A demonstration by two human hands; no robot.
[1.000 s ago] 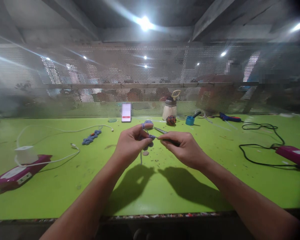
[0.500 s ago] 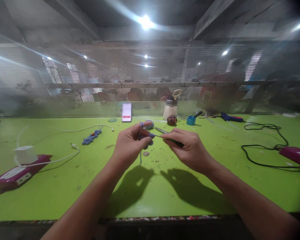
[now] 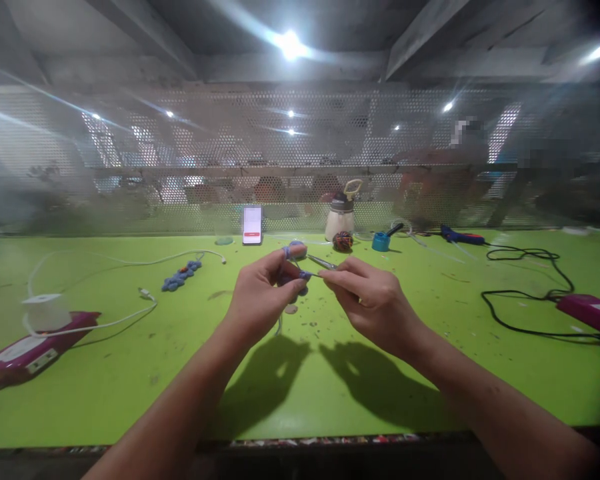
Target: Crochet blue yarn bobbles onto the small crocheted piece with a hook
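Note:
My left hand (image 3: pixel 257 293) pinches a small piece of blue-purple crochet (image 3: pixel 303 289) between thumb and fingers, with yarn looped over its raised index finger. My right hand (image 3: pixel 375 293) is closed around a crochet hook (image 3: pixel 317 275), whose thin metal shaft points left and meets the stitches at the edge of the piece. Most of the hook's handle is hidden in the fingers. Just beyond the fingertips lie a metal pointed tool (image 3: pixel 322 262), perhaps scissors, and a blue-purple yarn ball (image 3: pixel 297 247), partly covered by my index finger.
A blue crocheted strip (image 3: pixel 181 275) lies to the left, near a white cable and a purple power strip (image 3: pixel 40 347). At the back stand a phone (image 3: pixel 253 225), a bottle (image 3: pixel 340 220), a multicoloured yarn ball (image 3: pixel 343 241) and a teal pot (image 3: pixel 381 241). A blue glue gun (image 3: pixel 461 236) lies right.
My right hand has turned slightly, and the dark hook handle seen below its fingers is now hidden. The left index finger and the yarn over it have shifted a little. Both hands keep their hold.

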